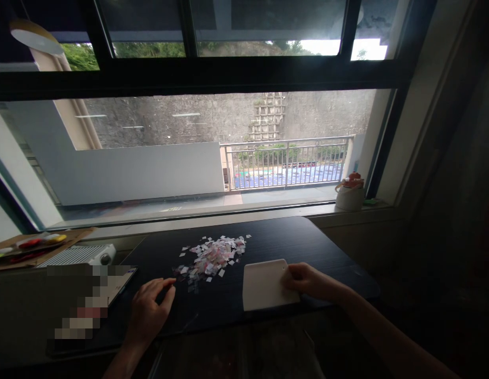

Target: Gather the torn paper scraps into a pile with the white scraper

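A heap of small paper pieces, mostly white with some pink, lies on the dark table. My left hand is at the table's left, just short of the heap. Its fingers are bent, with a gap between thumb and forefinger, and nothing shows in it. On the other side, my right hand grips the right edge of a white, flat, squarish panel with a small hole near its top right corner. The panel is to the right of the heap and slightly nearer me. My fingers behind it are hidden.
A wide window stands beyond the table. On its sill at right sits a white container with an orange top. At left are a phone-like flat item, partly pixelated, a white slatted appliance and a cardboard sheet with coloured items.
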Tool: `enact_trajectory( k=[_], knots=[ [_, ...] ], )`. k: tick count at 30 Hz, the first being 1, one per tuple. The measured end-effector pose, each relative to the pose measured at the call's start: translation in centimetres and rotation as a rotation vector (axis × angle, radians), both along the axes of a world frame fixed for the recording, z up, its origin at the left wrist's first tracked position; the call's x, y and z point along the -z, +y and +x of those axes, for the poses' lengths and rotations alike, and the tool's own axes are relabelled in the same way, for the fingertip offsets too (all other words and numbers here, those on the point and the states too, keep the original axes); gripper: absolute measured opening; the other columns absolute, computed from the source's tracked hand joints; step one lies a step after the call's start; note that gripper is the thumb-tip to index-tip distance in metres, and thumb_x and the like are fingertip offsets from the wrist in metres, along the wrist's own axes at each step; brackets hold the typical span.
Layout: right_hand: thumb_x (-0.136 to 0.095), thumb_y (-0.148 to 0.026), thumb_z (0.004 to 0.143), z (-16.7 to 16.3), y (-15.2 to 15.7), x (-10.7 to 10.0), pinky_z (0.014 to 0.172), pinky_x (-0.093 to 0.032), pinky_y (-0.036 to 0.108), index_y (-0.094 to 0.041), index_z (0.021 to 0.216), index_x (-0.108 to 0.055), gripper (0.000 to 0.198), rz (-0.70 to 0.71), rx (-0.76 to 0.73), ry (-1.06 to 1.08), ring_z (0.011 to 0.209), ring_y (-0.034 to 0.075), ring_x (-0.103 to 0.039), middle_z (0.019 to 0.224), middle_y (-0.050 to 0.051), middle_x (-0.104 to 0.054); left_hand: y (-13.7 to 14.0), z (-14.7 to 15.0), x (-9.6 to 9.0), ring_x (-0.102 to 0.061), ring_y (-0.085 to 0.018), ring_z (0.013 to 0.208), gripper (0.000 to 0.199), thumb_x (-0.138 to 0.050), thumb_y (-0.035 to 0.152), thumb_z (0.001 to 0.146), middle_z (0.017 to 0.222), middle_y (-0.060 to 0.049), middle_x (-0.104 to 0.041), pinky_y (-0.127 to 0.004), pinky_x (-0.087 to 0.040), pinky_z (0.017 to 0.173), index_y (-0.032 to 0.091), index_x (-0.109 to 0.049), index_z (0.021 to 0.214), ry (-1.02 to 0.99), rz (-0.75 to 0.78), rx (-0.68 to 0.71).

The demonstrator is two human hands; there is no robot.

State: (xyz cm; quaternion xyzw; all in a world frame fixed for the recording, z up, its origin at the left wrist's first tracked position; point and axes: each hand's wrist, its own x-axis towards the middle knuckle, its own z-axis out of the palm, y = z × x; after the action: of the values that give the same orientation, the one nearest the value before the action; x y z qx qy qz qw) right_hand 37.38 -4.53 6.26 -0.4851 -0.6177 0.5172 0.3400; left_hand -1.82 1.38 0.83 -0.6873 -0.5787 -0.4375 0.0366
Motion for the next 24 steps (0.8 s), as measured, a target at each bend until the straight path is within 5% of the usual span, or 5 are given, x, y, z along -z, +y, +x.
enact_trajectory(
  k=[8, 24],
  knots=[
    [-0.072, -0.033, 0.066, 1.6, -0.7, -0.6, 0.058, -0.046, 0.024, -0.013, 0.084, -0.068, 0.027, -0.015, 0.003, -0.012, 0.069, 0.015, -0.062, 0.076, 0.002, -0.070, 0.0, 0.1, -0.1, -0.062, -0.028, 0.091, 0.037, -0.046, 0.047, 0.069, 0.083, -0.008, -0.071, -0.044, -0.047, 0.089, 0.021, -0.070, 0.077, -0.008, -0.008, -0.001],
    [-0.067, -0.024, 0.067, 1.2, -0.6, -0.9, 0.056, -0.046, 0.023, -0.013, 0.089, -0.070, 0.024, -0.073, -0.015, -0.044, 0.070, 0.016, -0.063, 0.081, 0.003, -0.071, 0.0, -0.1, 0.0, -0.063, -0.027, 0.091, 0.033, -0.048, 0.047, 0.070, 0.085, -0.006, -0.072, -0.041, -0.049, 0.086, 0.024, -0.070, 0.077, 0.037, 0.005, -0.017]
  ],
)
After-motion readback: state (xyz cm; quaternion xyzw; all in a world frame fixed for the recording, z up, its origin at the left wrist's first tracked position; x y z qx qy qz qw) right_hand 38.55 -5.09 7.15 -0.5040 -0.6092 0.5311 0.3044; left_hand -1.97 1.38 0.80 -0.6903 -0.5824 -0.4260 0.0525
